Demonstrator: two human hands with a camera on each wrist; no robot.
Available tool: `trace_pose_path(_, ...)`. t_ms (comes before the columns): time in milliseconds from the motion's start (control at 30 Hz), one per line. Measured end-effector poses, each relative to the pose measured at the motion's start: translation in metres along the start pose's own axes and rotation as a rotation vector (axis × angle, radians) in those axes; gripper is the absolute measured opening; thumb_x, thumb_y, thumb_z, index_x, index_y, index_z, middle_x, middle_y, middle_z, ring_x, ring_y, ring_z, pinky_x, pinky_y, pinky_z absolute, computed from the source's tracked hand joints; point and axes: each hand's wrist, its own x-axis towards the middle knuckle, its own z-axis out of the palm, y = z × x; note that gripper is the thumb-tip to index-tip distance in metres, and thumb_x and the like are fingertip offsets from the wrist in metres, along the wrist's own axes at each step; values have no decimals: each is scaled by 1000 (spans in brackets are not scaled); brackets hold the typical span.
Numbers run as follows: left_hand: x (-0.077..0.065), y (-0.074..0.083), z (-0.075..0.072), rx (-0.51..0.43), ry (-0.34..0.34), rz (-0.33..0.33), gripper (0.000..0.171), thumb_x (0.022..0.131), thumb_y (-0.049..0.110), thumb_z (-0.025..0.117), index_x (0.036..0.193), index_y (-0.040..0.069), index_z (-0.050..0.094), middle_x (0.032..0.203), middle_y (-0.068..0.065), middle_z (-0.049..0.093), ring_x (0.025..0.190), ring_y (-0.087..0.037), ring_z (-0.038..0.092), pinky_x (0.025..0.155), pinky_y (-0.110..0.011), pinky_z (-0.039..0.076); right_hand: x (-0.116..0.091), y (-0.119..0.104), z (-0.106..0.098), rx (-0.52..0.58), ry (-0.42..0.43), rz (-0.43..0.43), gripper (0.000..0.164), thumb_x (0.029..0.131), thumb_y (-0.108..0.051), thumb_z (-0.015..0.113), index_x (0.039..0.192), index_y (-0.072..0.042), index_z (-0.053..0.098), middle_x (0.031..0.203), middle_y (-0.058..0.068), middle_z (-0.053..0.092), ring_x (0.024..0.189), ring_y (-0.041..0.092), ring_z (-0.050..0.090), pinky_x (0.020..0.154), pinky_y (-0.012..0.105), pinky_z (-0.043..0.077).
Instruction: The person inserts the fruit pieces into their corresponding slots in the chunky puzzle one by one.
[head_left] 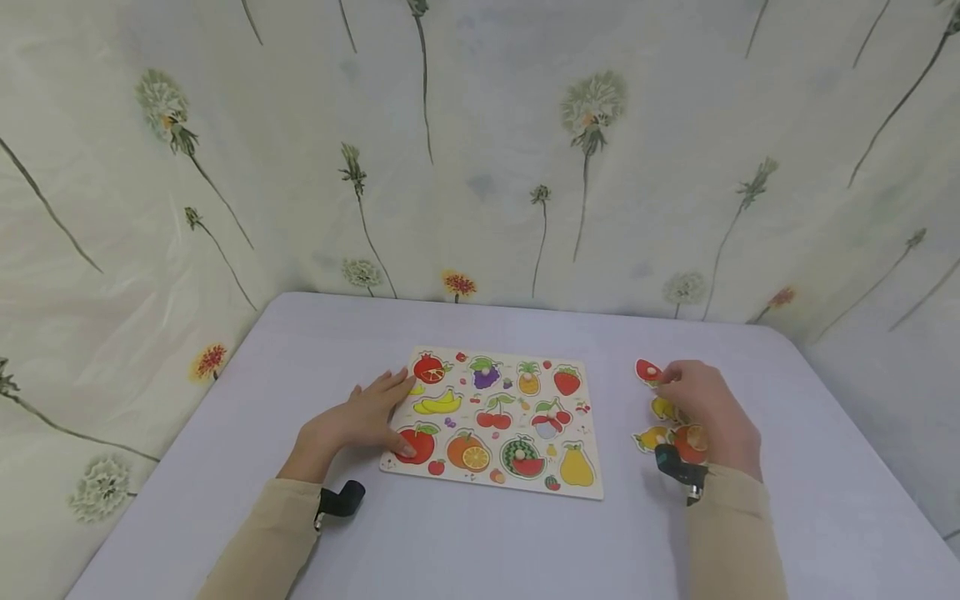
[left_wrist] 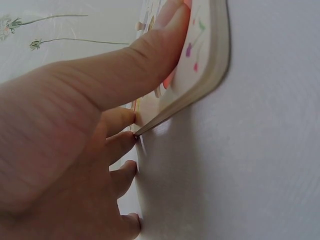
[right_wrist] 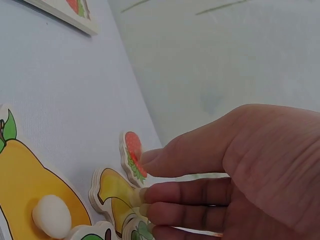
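A fruit puzzle board [head_left: 463,423] lies on the white table. My left hand [head_left: 367,414] rests at its left edge, thumb over the red apple picture [head_left: 417,445]. In the left wrist view, the thumb [left_wrist: 145,57] lies on the board face and the other fingers spread along the side. My right hand [head_left: 705,404] hovers over loose wooden pieces, with a gap between thumb and fingers. Its thumb tip overlaps the strawberry piece [right_wrist: 133,145], and the fingertips are right at the banana piece [right_wrist: 114,187]. A yellow pear piece [right_wrist: 30,185] with a white knob lies nearer the wrist.
An orange piece [head_left: 692,442] lies partly under the right wrist, beside the pear piece. Table cloth [head_left: 480,550] stretches in front of the board. A flower-printed curtain [head_left: 480,167] hangs right behind the table's back edge. Each wrist wears a black camera band.
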Motion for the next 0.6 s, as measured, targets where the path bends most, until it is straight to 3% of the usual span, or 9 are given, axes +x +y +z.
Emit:
trace_pose_path(300, 0, -2, 1, -6, 2, -10, 108, 72, 40, 85, 159, 16, 24, 169, -6, 15, 157, -32, 5, 122, -66, 5, -6, 6, -4, -16, 21, -17, 31, 95, -22, 58, 117, 0, 61, 115, 21, 62, 96, 33, 53, 76, 39, 49)
trace_pose_path(600, 1, -1, 1, -4, 5, -12, 108, 73, 40, 85, 159, 16, 24, 169, -5, 14, 157, -32, 5, 123, -66, 5, -4, 6, 2, -8, 28, -9, 27, 91, -16, 59, 112, 1, 63, 107, 18, 61, 90, 30, 53, 69, 34, 48)
